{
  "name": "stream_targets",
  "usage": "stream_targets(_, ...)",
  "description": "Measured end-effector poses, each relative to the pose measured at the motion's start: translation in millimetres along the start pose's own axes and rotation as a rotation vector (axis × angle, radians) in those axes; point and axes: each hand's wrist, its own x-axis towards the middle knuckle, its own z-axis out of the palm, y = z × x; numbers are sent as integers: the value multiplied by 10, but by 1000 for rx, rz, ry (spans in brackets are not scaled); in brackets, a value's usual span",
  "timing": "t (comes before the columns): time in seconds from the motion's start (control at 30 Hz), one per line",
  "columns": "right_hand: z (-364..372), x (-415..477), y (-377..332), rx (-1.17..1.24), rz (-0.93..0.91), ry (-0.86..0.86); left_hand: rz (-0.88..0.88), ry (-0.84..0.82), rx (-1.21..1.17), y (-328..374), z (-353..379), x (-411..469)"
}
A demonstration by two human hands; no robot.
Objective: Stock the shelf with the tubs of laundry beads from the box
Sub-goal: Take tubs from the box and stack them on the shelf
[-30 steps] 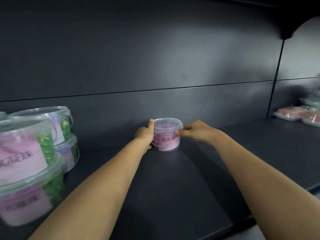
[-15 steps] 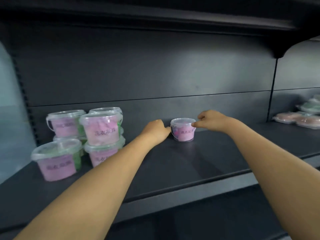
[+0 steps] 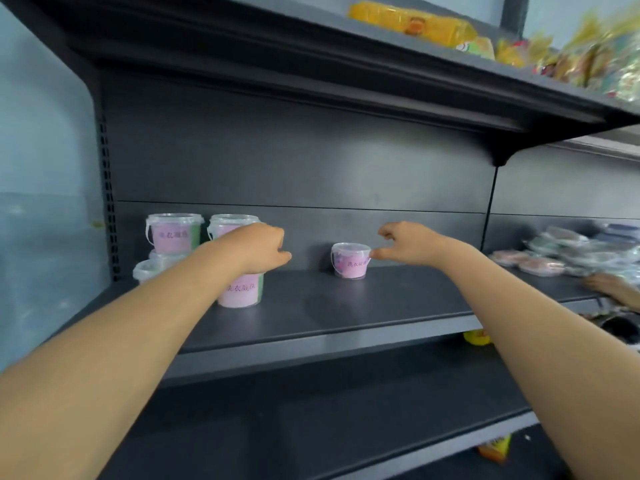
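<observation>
Right hand point(image 3: 412, 244): thumb and forefinger apart in a loose C, thumb tip at the rim of the small clear plastic tub with a pink label point(image 3: 350, 260); nothing pinched. The tub stands upright, alone, far back on the dark grey metal shelf point(image 3: 346, 313), probably to leave room in front. Left hand point(image 3: 258, 249): fingers loosely curled, empty, in front of the stacked larger clear tubs point(image 3: 173, 233).
</observation>
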Motion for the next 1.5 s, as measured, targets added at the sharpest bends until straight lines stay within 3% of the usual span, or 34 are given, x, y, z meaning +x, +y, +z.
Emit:
stream_targets(0.4, -117, -466, 41, -71, -45, -49, 29, 2, 130, 272, -85, -285)
stream_targets(0.73, -132, -1066, 817, -92, -128, -86, 17, 7, 185, 1341, -27, -699)
stream_targets(0.9, -95, -1475, 1508, -68, -207, -90, -86, -8, 185, 2094, 143, -1140)
stream_targets(1.2, 684, -2458, 2617, 5, -322, -308, -203, -155, 83, 3334, 983, -2000)
stream_targets(1.5, 2030, -3213, 3194, 42, -265, -578, -244, -285, -22, 3715, 2277, -2621)
